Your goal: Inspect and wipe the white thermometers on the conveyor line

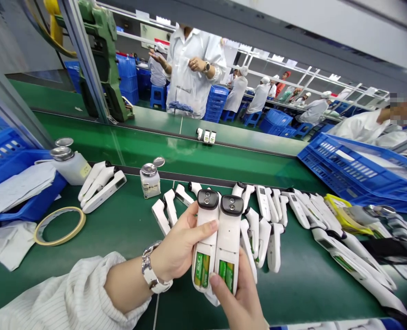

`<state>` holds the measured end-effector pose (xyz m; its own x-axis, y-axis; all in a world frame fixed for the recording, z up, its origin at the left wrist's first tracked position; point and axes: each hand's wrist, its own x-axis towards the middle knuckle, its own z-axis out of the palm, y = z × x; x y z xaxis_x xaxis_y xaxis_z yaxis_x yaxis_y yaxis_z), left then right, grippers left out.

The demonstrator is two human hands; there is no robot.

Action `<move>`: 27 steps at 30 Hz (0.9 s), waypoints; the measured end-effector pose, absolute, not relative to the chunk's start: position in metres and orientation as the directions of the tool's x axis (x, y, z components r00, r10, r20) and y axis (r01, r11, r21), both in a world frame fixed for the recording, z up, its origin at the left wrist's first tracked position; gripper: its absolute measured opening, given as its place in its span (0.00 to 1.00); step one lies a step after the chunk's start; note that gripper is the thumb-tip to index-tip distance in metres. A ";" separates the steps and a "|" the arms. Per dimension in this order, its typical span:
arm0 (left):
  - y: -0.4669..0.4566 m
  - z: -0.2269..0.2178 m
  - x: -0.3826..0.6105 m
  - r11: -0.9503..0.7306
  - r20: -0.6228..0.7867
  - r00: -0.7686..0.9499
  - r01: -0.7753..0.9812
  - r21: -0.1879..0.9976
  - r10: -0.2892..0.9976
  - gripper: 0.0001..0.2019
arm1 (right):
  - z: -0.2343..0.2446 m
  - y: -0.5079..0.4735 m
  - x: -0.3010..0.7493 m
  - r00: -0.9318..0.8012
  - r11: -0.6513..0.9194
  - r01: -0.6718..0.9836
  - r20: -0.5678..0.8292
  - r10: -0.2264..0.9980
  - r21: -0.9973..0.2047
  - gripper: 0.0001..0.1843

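Side by side in front of me are two white infrared thermometers with black heads, their battery compartments uncovered and green batteries showing. My left hand (184,240) is closed round the left thermometer (206,233), thumb across its front. Fingers of my right hand (239,295) wrap the right thermometer (229,231) from its outer side, and the thumb rests near the batteries between the two. Part of another white body shows beneath them. Behind and beside my hands, several more white thermometers (274,245) lie on the green table (121,245).
Left are a tape roll (59,226), a blue tray (48,197) with papers, and a dispenser bottle (73,166). Another bottle (150,183) stands behind my hands. Blue crates (361,176) and a yellow holder (348,215) are at right. A person in white (193,68) stands beyond the bench.
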<state>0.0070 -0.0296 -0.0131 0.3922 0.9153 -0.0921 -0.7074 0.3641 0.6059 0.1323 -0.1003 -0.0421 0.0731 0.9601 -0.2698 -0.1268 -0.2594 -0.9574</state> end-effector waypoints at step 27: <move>-0.032 -0.004 0.006 0.475 -0.196 0.443 -0.703 0.530 0.875 0.13 | -0.048 -0.092 0.132 0.083 -0.281 -0.404 -0.341 0.936 -0.870 0.33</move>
<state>0.0057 -0.0320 -0.0043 0.4433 0.8747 -0.1958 -0.7028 0.4747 0.5298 0.1325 -0.0925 -0.0480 0.0835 0.9363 -0.3412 -0.4044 -0.2811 -0.8703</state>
